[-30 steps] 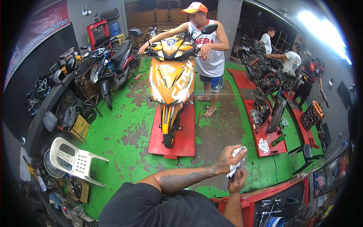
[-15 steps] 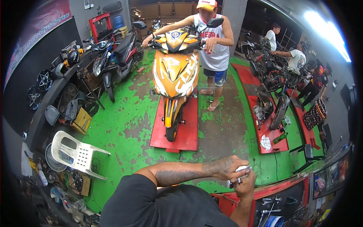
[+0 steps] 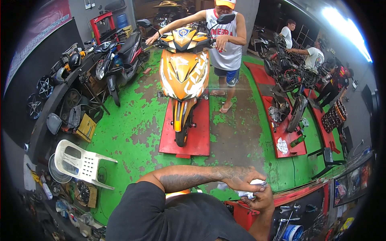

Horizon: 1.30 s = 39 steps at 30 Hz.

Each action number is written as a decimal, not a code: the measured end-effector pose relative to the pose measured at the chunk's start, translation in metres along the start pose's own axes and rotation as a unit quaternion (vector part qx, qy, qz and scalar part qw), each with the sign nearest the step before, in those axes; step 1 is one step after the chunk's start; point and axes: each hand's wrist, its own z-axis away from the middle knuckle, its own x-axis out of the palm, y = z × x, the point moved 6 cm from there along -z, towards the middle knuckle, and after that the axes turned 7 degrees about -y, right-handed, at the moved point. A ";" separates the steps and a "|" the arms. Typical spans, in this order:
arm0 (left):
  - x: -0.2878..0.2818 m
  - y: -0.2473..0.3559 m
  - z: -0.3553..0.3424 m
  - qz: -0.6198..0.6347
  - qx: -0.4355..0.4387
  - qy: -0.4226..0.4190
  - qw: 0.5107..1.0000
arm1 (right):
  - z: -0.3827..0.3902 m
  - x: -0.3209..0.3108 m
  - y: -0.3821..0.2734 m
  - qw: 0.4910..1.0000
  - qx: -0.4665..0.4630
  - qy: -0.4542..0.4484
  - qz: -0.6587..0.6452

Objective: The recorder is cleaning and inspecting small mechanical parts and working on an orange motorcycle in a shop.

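Left hand point(image 3: 244, 179) and right hand point(image 3: 262, 197) pressed together on a white cloth point(image 3: 247, 194). Left lies over the top, fingers bent across it; right holds it from below and to the right, thumb side up. Cloth is wadded, poking out between the palms. Exact fingertip contact hidden by the overlap.

Changed: a second ago left was raised, fingers up, with the wad standing above the right. Half a second ago left had folded down and covered most of it. Now both hands sit a touch lower and more cloth shows at the lower left of the grip. My read: cloth is being reworked between the hands, both tied up with it, neither free for anything else. No tool picked up.

Around them: wrenches point(image 3: 289, 209) and a blue tub point(image 3: 292, 233) below and right of the right hand, not touched. Orange motorcycle point(image 3: 184, 76) well ahead and left of both hands, up on a red platform point(image 3: 169, 144), same spot as before. Person in white jersey point(image 3: 227, 52) stands beside it, arms out to the handlebars. Green bottle point(image 3: 298, 140) ahead and right of the hands, crumpled white sheet point(image 3: 282, 145) just beside it. White chair point(image 3: 82, 162) far off to the left.
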 end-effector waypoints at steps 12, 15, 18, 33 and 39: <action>0.008 -0.023 -0.016 -0.283 0.019 0.184 0.941 | 0.019 0.072 0.080 0.462 0.177 0.392 -0.776; 0.032 -0.059 -0.015 -0.444 -0.028 0.223 0.867 | 0.055 0.097 0.137 0.488 0.205 0.308 -0.791; 0.055 -0.080 -0.016 -0.465 -0.064 0.152 0.870 | 0.053 0.107 0.127 0.486 0.315 0.430 -0.693; 0.034 -0.050 0.003 -0.365 0.101 0.211 0.901 | 0.084 0.068 0.129 0.517 0.252 0.588 -0.568; -0.013 -0.159 0.122 -0.160 -0.183 0.344 0.907 | 0.226 -0.015 0.121 0.533 0.313 0.729 -0.295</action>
